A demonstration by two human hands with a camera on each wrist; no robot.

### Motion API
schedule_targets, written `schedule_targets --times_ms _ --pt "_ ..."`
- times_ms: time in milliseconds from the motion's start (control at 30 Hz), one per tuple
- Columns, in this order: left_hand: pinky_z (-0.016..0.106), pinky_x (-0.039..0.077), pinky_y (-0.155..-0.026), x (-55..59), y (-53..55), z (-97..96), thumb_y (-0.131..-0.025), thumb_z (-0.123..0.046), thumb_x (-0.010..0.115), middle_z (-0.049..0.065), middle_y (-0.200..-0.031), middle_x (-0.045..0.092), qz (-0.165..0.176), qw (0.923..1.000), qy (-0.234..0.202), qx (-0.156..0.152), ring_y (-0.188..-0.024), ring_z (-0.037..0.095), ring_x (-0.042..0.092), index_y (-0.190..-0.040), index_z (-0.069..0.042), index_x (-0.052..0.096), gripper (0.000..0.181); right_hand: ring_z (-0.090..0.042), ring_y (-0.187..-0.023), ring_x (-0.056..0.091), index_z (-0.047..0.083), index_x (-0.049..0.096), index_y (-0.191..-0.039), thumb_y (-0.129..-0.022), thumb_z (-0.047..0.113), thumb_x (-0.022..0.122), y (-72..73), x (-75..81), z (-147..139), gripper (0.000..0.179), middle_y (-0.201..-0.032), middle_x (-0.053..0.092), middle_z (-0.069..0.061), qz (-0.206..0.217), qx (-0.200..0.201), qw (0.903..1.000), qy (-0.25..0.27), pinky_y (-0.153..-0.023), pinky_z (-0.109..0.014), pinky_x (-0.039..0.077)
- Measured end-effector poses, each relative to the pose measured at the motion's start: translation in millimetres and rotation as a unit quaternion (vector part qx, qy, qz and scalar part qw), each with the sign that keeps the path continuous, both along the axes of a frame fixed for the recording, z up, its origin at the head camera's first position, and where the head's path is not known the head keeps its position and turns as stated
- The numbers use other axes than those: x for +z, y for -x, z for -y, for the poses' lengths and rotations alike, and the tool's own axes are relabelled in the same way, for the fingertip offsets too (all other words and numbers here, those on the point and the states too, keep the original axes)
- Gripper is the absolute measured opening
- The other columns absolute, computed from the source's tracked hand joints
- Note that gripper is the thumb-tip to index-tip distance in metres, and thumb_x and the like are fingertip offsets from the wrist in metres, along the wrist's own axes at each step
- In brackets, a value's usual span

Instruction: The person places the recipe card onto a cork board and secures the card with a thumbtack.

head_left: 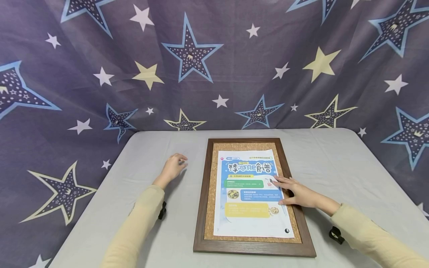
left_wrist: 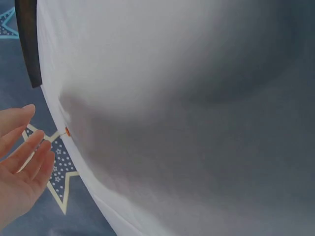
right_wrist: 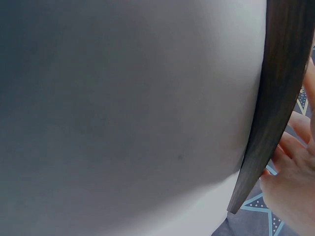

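Observation:
A printed poster sheet (head_left: 244, 227) with colour blocks and large Chinese lettering lies on a cork board (head_left: 210, 219) in a dark brown wooden frame (head_left: 254, 246). My right hand (head_left: 299, 193) reaches over the frame's right side, fingers extended and fingertips on the sheet's right edge. In the right wrist view this hand (right_wrist: 293, 172) is partly behind the frame's side (right_wrist: 275, 98). Left of the board, my left hand (head_left: 172, 167) is over the table with its fingers loosely bent, holding nothing visible. A tiny orange pin-like thing (left_wrist: 68, 132) shows near those fingers in the left wrist view.
A pale grey cloth covers the table (head_left: 174, 219). Behind it and along the sides hangs a dark purple curtain (head_left: 234, 56) printed with stars. Dark straps (head_left: 336, 235) show beneath the cream sleeves (head_left: 134, 230).

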State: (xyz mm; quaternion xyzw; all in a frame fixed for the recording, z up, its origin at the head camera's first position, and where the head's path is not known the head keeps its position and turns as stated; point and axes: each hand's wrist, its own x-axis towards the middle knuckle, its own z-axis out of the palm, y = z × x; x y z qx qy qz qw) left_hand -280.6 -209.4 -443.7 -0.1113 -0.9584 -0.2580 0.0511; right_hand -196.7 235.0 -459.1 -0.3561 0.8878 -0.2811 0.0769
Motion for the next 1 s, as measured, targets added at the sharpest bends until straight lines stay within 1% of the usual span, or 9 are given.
schedule_targets --times_ms 333,567,700,767,800,867,933,967,1000 --pt "0.043 0.043 -0.085 -2.0 4.0 3.7 -0.078 0.0 0.061 0.022 -0.107 0.056 0.017 0.9998 0.002 0.013 -0.098 0.035 0.054 -0.102 0.004 0.06 0.024 -0.044 -0.125 0.022 -0.006 0.038 -0.13 -0.077 0.033 0.066 -0.3 -0.1 -0.4 0.071 -0.138 0.026 -0.027 0.004 0.0 1.0 0.007 -0.097 -0.061 0.011" --pt "0.041 0.044 -0.085 -3.4 8.0 2.1 -0.08 -0.001 0.06 0.023 -0.108 0.055 0.034 0.9993 0.008 0.012 -0.098 0.035 0.054 -0.105 0.006 0.058 0.027 -0.043 -0.125 0.022 -0.006 0.038 -0.13 -0.077 0.033 0.066 -0.1 0.4 -0.6 0.071 -0.138 0.026 -0.027 0.002 -0.001 1.0 0.002 -0.098 -0.061 0.011" --pt "0.041 0.044 -0.084 -2.8 11.7 0.0 -0.079 0.001 0.06 0.024 -0.107 0.055 0.054 0.9983 0.009 0.019 -0.098 0.035 0.055 -0.106 0.008 0.057 0.028 -0.043 -0.125 0.022 -0.006 0.038 -0.13 -0.077 0.033 0.066 0.0 0.6 -0.5 0.071 -0.138 0.026 -0.027 0.005 -0.001 1.0 -0.001 -0.098 -0.061 0.011" --pt "0.04 0.045 -0.084 -5.9 14.0 1.4 -0.08 0.0 0.06 0.022 -0.107 0.056 0.055 0.9984 0.005 0.013 -0.098 0.032 0.055 -0.107 0.006 0.057 0.028 -0.043 -0.125 0.022 -0.006 0.038 -0.13 -0.077 0.033 0.066 0.1 0.4 -0.5 0.071 -0.138 0.026 -0.027 0.006 -0.001 1.0 -0.003 -0.098 -0.06 0.011" --pt "0.039 0.045 -0.085 -9.5 15.7 3.4 -0.08 0.0 0.06 0.02 -0.107 0.057 0.05 0.9987 0.002 0.005 -0.098 0.03 0.056 -0.108 0.004 0.057 0.028 -0.043 -0.125 0.022 -0.006 0.038 -0.13 -0.077 0.033 0.066 0.2 0.4 -0.5 0.071 -0.138 0.026 -0.027 0.007 -0.001 1.0 -0.003 -0.098 -0.06 0.011" --pt "0.031 0.046 -0.08 -40.7 37.6 19.4 -0.08 -0.007 0.063 0.014 -0.101 0.06 0.014 0.9995 -0.017 -0.022 -0.092 0.023 0.058 -0.105 0.0 0.06 0.026 -0.043 -0.125 0.022 -0.006 0.038 -0.13 -0.077 0.033 0.066 0.2 0.2 -0.5 0.071 -0.138 0.026 -0.027 0.007 -0.001 1.0 -0.005 -0.098 -0.06 0.011" --pt "0.03 0.046 -0.079 -67.4 58.4 33.0 -0.08 -0.012 0.065 0.011 -0.099 0.061 0.01 0.9992 -0.02 -0.034 -0.09 0.021 0.058 -0.105 -0.002 0.061 0.027 -0.044 -0.125 0.022 -0.006 0.038 -0.13 -0.077 0.033 0.065 0.3 -0.1 -0.7 0.071 -0.138 0.026 -0.027 0.005 0.001 1.0 -0.005 -0.098 -0.06 0.012" --pt "0.026 0.046 -0.076 -85.5 72.0 43.1 -0.079 -0.016 0.066 0.008 -0.097 0.062 -0.009 0.9982 -0.033 -0.05 -0.087 0.017 0.059 -0.103 -0.005 0.062 0.027 -0.044 -0.125 0.022 -0.006 0.038 -0.13 -0.077 0.033 0.065 0.2 -0.1 -0.8 0.071 -0.138 0.026 -0.027 0.005 0.001 1.0 -0.005 -0.098 -0.06 0.012" --pt "0.026 0.047 -0.076 -98.7 84.0 49.5 -0.078 -0.017 0.067 0.008 -0.096 0.062 -0.001 0.9983 -0.035 -0.047 -0.087 0.018 0.059 -0.103 -0.005 0.062 0.028 -0.044 -0.125 0.022 -0.006 0.038 -0.13 -0.077 0.033 0.065 0.1 -0.1 -0.9 0.071 -0.138 0.026 -0.027 0.004 0.001 1.0 -0.004 -0.098 -0.06 0.012"
